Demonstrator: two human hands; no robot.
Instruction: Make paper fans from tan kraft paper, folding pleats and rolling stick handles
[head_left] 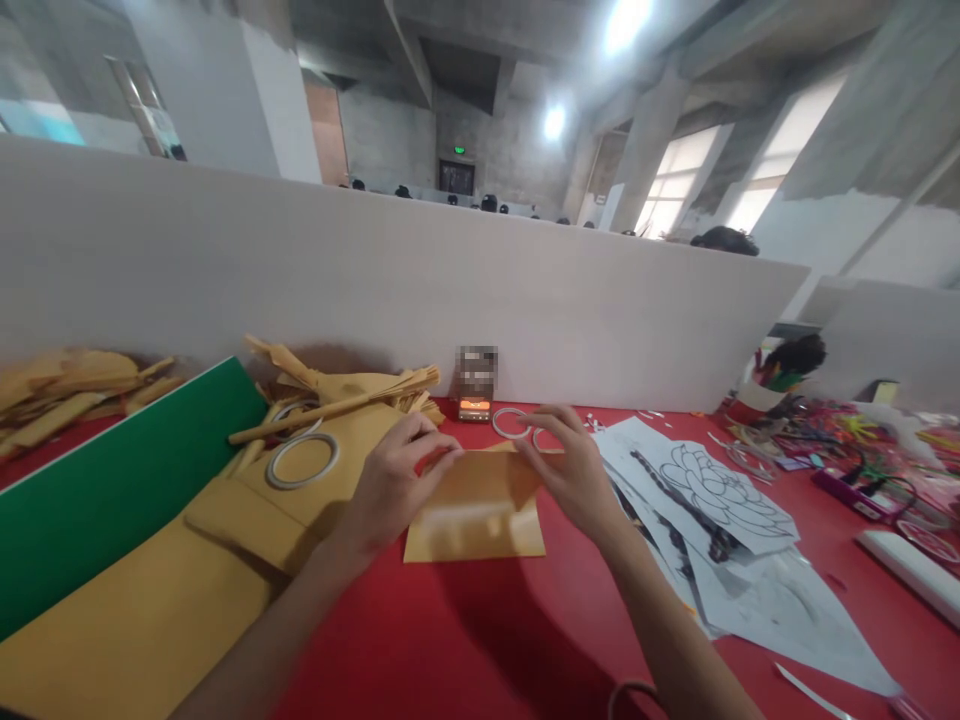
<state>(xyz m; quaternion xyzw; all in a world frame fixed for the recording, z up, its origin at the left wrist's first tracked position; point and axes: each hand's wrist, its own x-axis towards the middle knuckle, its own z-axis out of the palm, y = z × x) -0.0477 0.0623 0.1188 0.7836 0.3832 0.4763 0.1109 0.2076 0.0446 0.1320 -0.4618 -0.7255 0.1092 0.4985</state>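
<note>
A small sheet of golden-yellow paper lies on the red table in front of me. My left hand pinches its upper left edge between thumb and fingers. On the upper right edge my right hand grips the same sheet, fingers curled over the far border. Just beyond my right fingers lie two tape rings.
A green board and large yellow sheets cover the left, with a tape roll and folded yellow strips. White drawn and cut papers lie at right, craft clutter beyond. A white partition stands behind.
</note>
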